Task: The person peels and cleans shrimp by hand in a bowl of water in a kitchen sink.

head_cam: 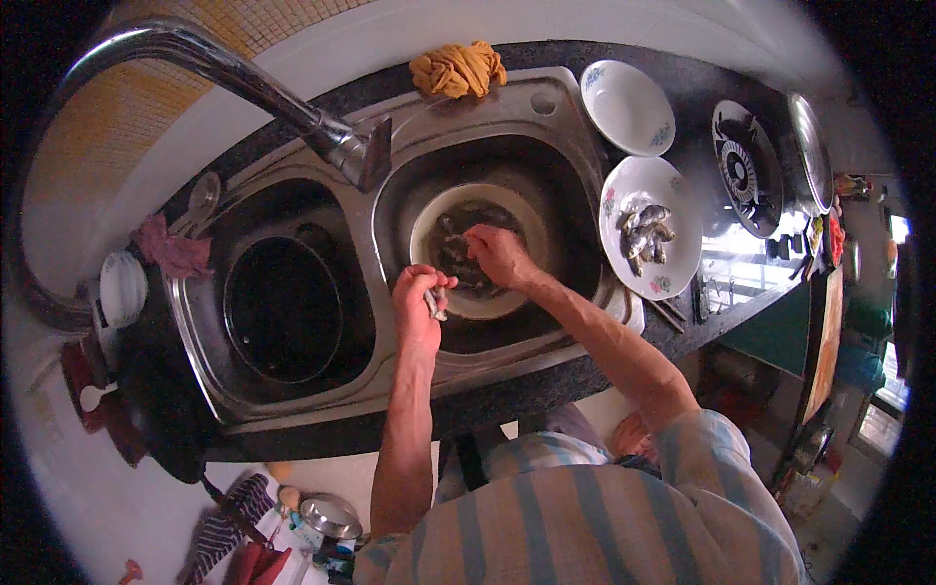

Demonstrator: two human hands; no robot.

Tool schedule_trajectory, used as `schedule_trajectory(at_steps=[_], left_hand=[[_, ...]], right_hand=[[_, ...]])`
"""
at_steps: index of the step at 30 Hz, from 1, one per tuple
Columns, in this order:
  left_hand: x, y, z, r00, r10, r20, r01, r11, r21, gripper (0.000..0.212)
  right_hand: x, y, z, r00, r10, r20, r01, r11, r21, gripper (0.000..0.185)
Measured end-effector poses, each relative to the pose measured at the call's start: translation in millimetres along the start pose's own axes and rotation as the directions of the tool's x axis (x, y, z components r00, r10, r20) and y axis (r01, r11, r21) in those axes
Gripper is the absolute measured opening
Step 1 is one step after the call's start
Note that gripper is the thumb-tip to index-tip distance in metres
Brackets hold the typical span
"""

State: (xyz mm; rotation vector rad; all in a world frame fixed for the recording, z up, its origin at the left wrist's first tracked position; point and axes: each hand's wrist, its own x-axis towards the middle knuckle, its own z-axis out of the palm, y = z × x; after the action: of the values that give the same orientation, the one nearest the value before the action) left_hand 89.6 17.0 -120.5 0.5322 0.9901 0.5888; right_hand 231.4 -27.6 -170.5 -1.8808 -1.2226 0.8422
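My left hand (pixel 418 298) is closed around a small fish (pixel 436 303) at the near left rim of a round, pale basin (pixel 422 232). The basin sits in the right bowl of a steel double sink and holds murky water with several dark, small pieces, probably fish. My right hand (pixel 497 252) is over the basin's middle, its fingertips bent together at the water; whether they grip anything cannot be told. Several small silvery fish (pixel 645 235) lie in a flowered white dish (pixel 676 190) on the counter to the right.
A chrome faucet (pixel 314 128) arches over the sink. A large round vessel (pixel 281 311) fills much of the left bowl. An orange cloth (pixel 459 69) lies behind; an empty white bowl (pixel 629 106) and a gas burner (pixel 738 170) are at right, a dark wok (pixel 157 395) at left.
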Motion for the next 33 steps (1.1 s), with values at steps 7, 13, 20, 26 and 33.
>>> schedule_trajectory(at_steps=[7,13,20,26,33], left_hand=[[9.0,-9.8,12.4,0.994,0.105,-0.024,-0.089,0.931,0.354,0.013],[9.5,-7.1,15.2,0.985,0.172,0.029,-0.162,0.838,0.522,0.011],[8.3,-10.5,11.8,0.985,0.169,-0.016,-0.137,0.845,0.517,0.01],[4.4,-4.5,-0.1,0.993,0.087,-0.077,-0.052,0.925,0.377,0.007],[-7.2,9.3,-0.4,0.999,-0.013,0.047,0.008,0.995,0.096,0.004]], right_hand=[[-16.8,-22.1,-20.5,0.935,0.164,0.315,-0.308,0.814,0.493,0.016],[-20.3,-17.8,-11.7,0.951,0.114,0.286,-0.25,0.829,0.5,0.017],[-19.8,-25.5,-5.1,0.932,0.259,0.252,-0.352,0.806,0.475,0.02],[9.6,-17.1,-1.9,0.985,0.166,-0.042,-0.163,0.984,0.071,0.022],[41.2,3.6,39.5,0.987,0.129,-0.092,-0.145,0.971,-0.188,0.029]])
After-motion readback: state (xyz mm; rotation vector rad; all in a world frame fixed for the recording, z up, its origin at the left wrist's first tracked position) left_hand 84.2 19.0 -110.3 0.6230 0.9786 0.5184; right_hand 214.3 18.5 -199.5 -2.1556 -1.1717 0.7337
